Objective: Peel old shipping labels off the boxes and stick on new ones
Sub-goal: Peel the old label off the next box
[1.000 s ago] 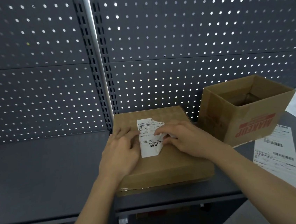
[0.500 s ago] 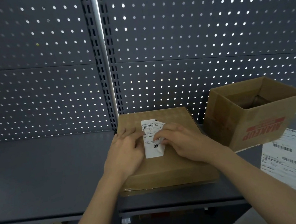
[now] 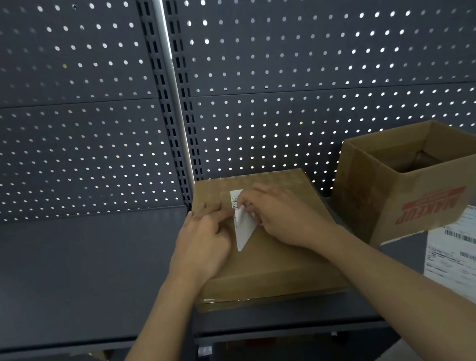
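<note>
Right grip (image 3: 288,219) pinches one label (image 3: 243,229); left grip (image 3: 205,239), spread, presses one closed box (image 3: 284,266); one open box (image 3: 408,191)

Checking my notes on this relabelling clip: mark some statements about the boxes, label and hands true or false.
1. The label on the closed box is partly peeled up. True.
2. The right hand rests idle on the shelf. False: it pinches the label's lifted flap.
3. The red-lettered box is open at the top. True.
4. The sheet of barcoded labels lies on the closed box. False: it lies on the shelf beside the red-lettered box.
5. The left hand rests on the closed box. True.
</note>
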`<state>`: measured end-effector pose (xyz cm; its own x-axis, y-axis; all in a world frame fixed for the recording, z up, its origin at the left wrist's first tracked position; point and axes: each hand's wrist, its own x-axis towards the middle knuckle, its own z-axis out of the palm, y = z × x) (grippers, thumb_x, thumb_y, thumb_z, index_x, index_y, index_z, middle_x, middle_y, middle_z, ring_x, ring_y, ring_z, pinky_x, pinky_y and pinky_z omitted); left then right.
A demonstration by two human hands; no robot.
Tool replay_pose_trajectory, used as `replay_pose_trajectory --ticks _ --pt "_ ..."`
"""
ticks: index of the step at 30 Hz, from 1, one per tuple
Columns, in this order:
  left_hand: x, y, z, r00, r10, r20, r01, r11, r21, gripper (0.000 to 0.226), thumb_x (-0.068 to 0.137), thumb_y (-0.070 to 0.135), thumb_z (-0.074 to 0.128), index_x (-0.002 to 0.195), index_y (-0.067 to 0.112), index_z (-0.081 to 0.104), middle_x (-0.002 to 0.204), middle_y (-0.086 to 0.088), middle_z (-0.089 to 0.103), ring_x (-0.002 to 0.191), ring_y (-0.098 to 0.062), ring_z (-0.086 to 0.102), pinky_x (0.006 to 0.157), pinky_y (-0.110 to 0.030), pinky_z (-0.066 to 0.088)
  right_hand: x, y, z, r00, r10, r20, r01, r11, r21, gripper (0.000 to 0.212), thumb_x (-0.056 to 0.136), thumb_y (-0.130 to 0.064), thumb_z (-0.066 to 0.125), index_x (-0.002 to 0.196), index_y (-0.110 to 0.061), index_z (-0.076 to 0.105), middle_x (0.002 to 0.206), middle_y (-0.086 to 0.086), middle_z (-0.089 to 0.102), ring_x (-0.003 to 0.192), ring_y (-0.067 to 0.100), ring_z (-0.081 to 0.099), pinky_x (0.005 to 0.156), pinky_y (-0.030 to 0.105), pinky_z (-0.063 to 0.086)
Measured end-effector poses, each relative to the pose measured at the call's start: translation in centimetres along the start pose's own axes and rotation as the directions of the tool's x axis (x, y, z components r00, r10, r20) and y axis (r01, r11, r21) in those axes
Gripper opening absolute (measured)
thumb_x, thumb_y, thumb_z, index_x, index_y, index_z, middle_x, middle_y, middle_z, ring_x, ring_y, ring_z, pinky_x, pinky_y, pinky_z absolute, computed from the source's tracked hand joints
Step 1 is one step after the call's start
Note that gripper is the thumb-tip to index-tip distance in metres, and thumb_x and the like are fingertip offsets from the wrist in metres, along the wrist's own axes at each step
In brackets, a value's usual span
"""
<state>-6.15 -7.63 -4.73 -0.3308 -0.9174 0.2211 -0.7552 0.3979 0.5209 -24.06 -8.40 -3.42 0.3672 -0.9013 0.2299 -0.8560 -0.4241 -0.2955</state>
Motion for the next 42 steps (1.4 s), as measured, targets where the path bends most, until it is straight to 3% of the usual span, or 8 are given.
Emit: replay_pose_trajectory --ticks 4,9,12,22,29,34,38,42 --pt "0.2 -0.3 0.4 1.000 0.013 -0.013 -0.013 1.000 -0.009 0.054 0.080 0.020 0.027 0.115 0.028 0.067 0.112 0.008 0.059 0.116 -0.019 0.044 0.112 -0.042 0.027 0.9 0.3 -0.1 0.996 0.085 -0.017 -0.082 0.989 0.126 0.030 0.093 -0.003 0.050 0.117 -0.021 0.054 0.103 -0.005 0.052 0.091 0.014 0.056 0.074 0.029 0.049" --pt "0.0 -0.2 0.3 1.000 -0.008 -0.019 0.008 1.000 -0.006 0.060 0.077 0.018 0.024 0.121 0.016 0.064 0.134 -0.002 0.055 0.128 -0.017 0.033 0.105 -0.026 0.016 1.3 0.4 -0.2 0.979 0.202 -0.013 -0.190 0.937 0.293 0.022 0.100 -0.006 0.046 0.118 -0.017 0.050 0.092 0.001 0.056 0.071 0.014 0.063 0.064 0.036 0.057" --pt "0.0 -0.2 0.2 1.000 -0.019 -0.010 0.019 1.000 -0.024 0.055 0.086 0.002 0.033 0.131 0.018 0.059 0.146 0.000 0.046 0.139 -0.021 0.029 0.115 -0.032 0.013 1.0 0.2 0.0 0.953 0.303 0.009 -0.268 0.827 0.494 0.016 0.105 -0.018 0.035 0.113 -0.022 0.049 0.077 0.004 0.064 0.060 0.011 0.064 0.062 0.034 0.056" --pt "0.3 -0.8 0.9 0.996 -0.033 -0.082 0.023 0.992 -0.121 0.056 0.086 -0.002 0.034 0.127 0.025 0.061 0.128 0.013 0.057 0.114 -0.015 0.046 0.113 -0.035 0.025 0.6 0.4 -1.0 0.916 0.388 0.105 -0.265 0.386 0.884 0.014 0.099 -0.005 0.046 0.095 -0.009 0.059 0.082 0.014 0.062 0.064 0.021 0.067 0.059 0.028 0.057" --pt "0.4 -1.2 1.2 0.996 -0.047 -0.076 0.038 0.991 -0.125 0.041 0.078 0.008 0.031 0.099 0.018 0.065 0.103 0.011 0.059 0.100 -0.017 0.048 0.085 -0.034 0.041 0.2 0.6 -1.2 0.948 0.303 0.100 -0.236 0.453 0.860 0.048 0.081 -0.055 0.060 0.101 -0.011 0.063 0.079 0.011 0.068 0.072 0.026 0.066 0.074 0.039 0.056" --pt "0.5 -1.2 1.0 0.995 -0.070 -0.074 0.065 0.995 -0.070 0.047 0.085 0.000 0.037 0.118 0.017 0.064 0.129 0.004 0.057 0.121 -0.021 0.044 0.094 -0.033 0.036 -0.5 0.2 -0.8 0.976 0.208 0.066 -0.208 0.793 0.573 0.062 0.060 -0.045 0.088 0.111 -0.028 0.058 0.103 -0.014 0.062 0.090 -0.002 0.062 0.070 0.016 0.051" --pt "0.6 -1.4 1.2 0.995 -0.066 -0.076 0.062 0.997 -0.056 0.057 0.086 0.000 0.035 0.131 0.025 0.059 0.140 0.007 0.051 0.129 -0.023 0.042 0.099 -0.037 0.038 -0.1 -0.1 0.0 0.972 0.234 -0.013 -0.186 0.801 0.569 0.027 0.084 -0.034 0.075 0.092 -0.012 0.064 0.080 -0.012 0.062 0.065 -0.007 0.058 0.057 0.010 0.043" --pt "0.6 -1.5 1.5 0.995 -0.074 -0.071 0.071 0.996 -0.050 0.060 0.086 -0.002 0.034 0.138 0.021 0.054 0.148 0.006 0.045 0.139 -0.020 0.033 0.108 -0.034 0.030 0.0 0.3 0.4 0.949 0.305 -0.080 -0.188 0.752 0.631 0.025 0.097 -0.028 0.058 0.085 -0.006 0.059 0.065 -0.004 0.060 0.057 0.005 0.061 0.057 0.021 0.051"
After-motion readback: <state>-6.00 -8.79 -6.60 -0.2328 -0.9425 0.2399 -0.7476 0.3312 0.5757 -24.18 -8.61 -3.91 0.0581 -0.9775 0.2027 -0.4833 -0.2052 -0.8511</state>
